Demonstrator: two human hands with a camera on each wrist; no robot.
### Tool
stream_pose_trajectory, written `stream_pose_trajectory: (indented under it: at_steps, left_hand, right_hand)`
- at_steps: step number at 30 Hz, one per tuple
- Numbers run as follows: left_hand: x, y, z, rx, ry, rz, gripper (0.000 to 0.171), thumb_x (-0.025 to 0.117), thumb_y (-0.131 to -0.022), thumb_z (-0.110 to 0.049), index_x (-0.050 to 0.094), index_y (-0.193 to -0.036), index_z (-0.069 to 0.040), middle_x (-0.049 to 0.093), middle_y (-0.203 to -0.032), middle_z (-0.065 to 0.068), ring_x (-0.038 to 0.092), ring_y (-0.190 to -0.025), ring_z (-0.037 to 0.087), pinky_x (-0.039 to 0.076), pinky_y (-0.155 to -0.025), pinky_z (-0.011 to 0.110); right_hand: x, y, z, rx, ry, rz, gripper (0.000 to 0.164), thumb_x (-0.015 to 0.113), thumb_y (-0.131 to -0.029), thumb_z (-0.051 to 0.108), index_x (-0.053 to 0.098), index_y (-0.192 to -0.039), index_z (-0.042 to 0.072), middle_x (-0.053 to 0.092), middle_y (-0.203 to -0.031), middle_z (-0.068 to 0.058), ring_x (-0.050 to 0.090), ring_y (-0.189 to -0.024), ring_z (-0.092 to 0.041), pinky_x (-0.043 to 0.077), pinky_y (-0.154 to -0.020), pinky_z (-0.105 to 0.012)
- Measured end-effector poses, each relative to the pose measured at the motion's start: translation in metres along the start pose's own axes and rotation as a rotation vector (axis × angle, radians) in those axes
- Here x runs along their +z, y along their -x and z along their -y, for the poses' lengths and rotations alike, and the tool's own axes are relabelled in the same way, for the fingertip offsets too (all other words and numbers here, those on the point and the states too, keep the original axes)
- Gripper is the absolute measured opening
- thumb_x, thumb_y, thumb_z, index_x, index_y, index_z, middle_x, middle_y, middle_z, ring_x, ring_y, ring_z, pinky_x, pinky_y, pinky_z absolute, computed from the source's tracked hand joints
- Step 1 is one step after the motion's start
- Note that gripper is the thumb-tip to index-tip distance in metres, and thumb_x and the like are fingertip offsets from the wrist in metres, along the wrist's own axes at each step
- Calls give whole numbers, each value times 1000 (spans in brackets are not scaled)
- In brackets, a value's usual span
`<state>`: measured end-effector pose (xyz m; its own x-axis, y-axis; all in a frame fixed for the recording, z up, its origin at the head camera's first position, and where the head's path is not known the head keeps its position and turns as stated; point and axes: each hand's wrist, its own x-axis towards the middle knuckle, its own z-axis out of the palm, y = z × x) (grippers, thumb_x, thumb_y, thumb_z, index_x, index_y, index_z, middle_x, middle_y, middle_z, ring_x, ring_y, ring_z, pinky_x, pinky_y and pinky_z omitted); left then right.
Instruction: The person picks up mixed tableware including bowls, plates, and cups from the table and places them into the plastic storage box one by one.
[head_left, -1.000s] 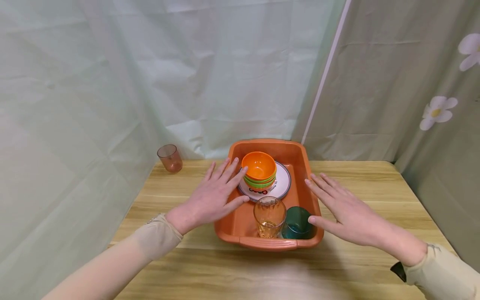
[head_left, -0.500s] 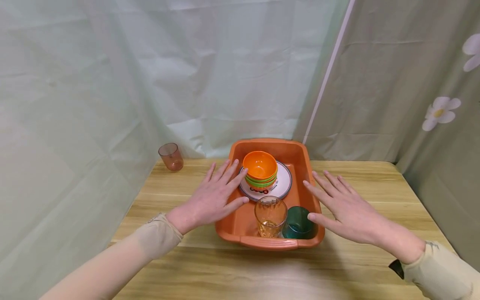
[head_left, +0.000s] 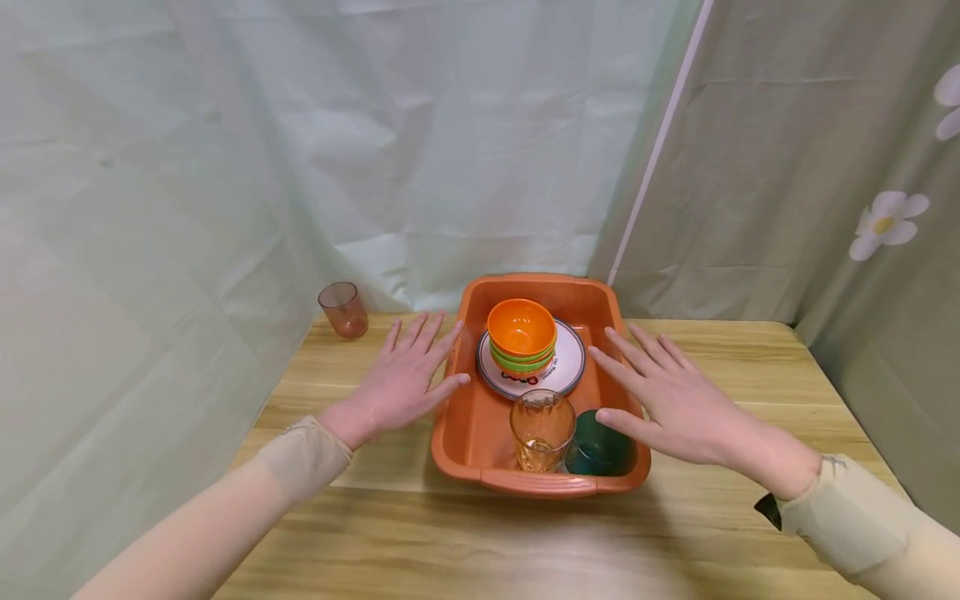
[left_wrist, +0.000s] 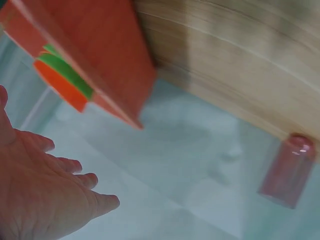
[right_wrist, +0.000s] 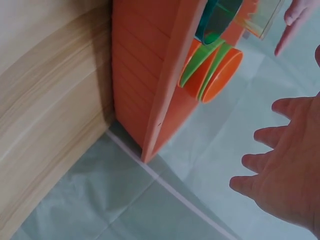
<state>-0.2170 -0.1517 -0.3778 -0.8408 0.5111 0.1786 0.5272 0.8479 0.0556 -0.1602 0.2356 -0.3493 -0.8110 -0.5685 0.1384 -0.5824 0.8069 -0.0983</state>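
Observation:
An orange plastic basin (head_left: pixel 487 479) stands in the middle of the table. Inside it, a stack of orange and green bowls (head_left: pixel 521 329) rests on a white plate (head_left: pixel 572 358) with a dark rim. Nearer its front side are an amber glass (head_left: pixel 542 429) and a dark green glass (head_left: pixel 600 450). My left hand (head_left: pixel 397 379), fingers spread and straight, hovers by the basin's left side. Above its right side hovers my right hand (head_left: pixel 667 400), also with straight fingers, partly covering the rim and green glass. Both hands hold nothing; the wrist views show them apart from the basin.
A pinkish-red tumbler (head_left: pixel 344 311) stands at the table's back left corner. Pale curtains (head_left: pixel 450 167) hang behind and on both sides of the wooden table (head_left: pixel 420 550).
My left hand has shifted left and slightly up, away from the bowls. My right hand has moved left, further over the basin. The dishes have stayed in their places.

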Motion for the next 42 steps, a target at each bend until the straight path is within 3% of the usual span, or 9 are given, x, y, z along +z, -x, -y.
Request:
stream_pose_trajectory:
  at_steps: [16,23,30,37,42]
  left_hand:
    - [31,14,86,-265,82,82,83,42,-105,-61,22,-163,-6,12,-167,27,8,-153,48,0,-118,68]
    - [39,19,109,-337,116,91,85,41,-104,-62,24,-162,-2,15,-164,32,8,-151,50,2,-115,73]
    - [43,21,130,-406,176,86,87,38,-105,-62,24,-160,3,17,-164,31,12,-147,57,8,-112,76]
    - [42,16,149,-489,317,97,87,37,-107,-56,22,-155,15,23,-157,41,22,-143,59,21,-113,70]
    - [42,12,163,-513,557,53,79,43,-108,-45,26,-151,18,32,-152,41,32,-141,54,30,-114,61]
  right_hand:
    - [-3,-44,19,-52,-8,67,83,34,-98,76,18,-165,30,6,-171,0,-3,-157,-29,3,-123,-57]
    - [-2,-62,36,-52,-41,90,81,36,-97,77,19,-164,34,6,-171,1,-4,-157,-27,-1,-124,-52]
    - [-2,-75,48,-121,-15,98,85,31,-99,76,24,-164,24,10,-171,-7,-3,-157,-30,-1,-124,-52]
    - [0,-89,60,-142,-16,110,83,28,-98,78,20,-165,30,8,-172,-6,-5,-156,-32,-1,-124,-52]
    - [-1,-98,72,-154,-11,122,82,25,-98,79,15,-165,32,4,-172,-4,-5,-156,-32,-3,-124,-50]
